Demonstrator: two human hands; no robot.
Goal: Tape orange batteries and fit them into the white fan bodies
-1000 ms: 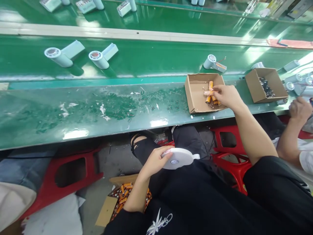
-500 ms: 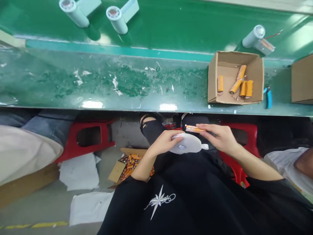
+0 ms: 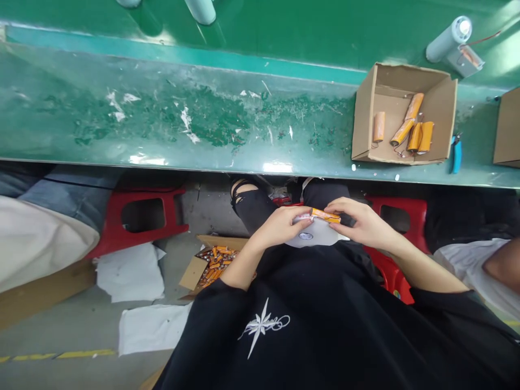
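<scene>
Above my lap, my left hand [image 3: 284, 225] is closed on the edge of a flat white roll [image 3: 314, 236], its fingertips also at the left end of an orange battery [image 3: 326, 216]. Fingers and thumb of my right hand [image 3: 357, 219] pinch the right end of that battery. The battery lies roughly level along the far edge of the roll, and fingers partly cover both. Further off on the bench, an open cardboard box [image 3: 362, 127] holds several orange batteries.
Blue-handled cutters [image 3: 457, 156] lie right of the box on the green bench [image 3: 227, 122]. Light-blue devices [image 3: 444, 43] stand farther back. A box of orange batteries [image 3: 193, 273] is on the floor. Red stools [image 3: 105, 230] and seated people are on both sides.
My right hand has brought the battery down against the roll, and my left fingertips now touch its end. The camera view has shifted, so the bench appears higher.
</scene>
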